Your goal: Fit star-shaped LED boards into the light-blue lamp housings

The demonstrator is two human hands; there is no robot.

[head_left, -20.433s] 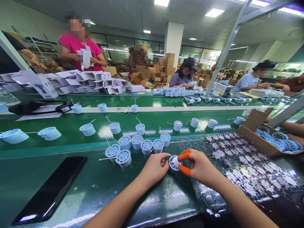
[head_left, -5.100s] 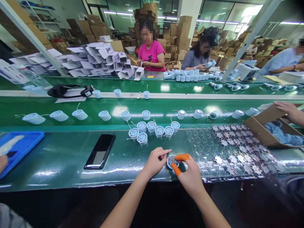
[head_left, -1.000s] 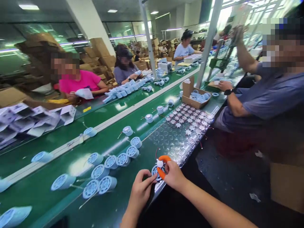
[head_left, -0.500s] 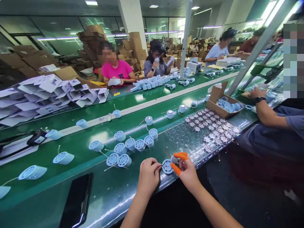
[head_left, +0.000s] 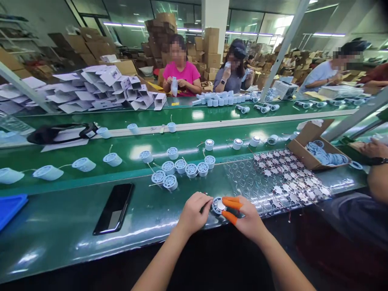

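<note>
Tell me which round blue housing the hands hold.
The housing at the front, between the left hand and the right hand's orange finger cots; the others stand untouched on the belt.

finger cots (head_left: 229, 217): orange | round housing (head_left: 218, 205): pale blue | belt (head_left: 60, 230): green | sheet (head_left: 285, 178): white stars

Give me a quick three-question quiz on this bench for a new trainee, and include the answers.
1. Which hand wears the orange finger cots, left or right?
2. True or false: the black smartphone lies to the right of the cardboard box.
3. What part do the left hand and right hand hold between them?

Key: 1. right; 2. false; 3. a round slotted blue housing.
</note>
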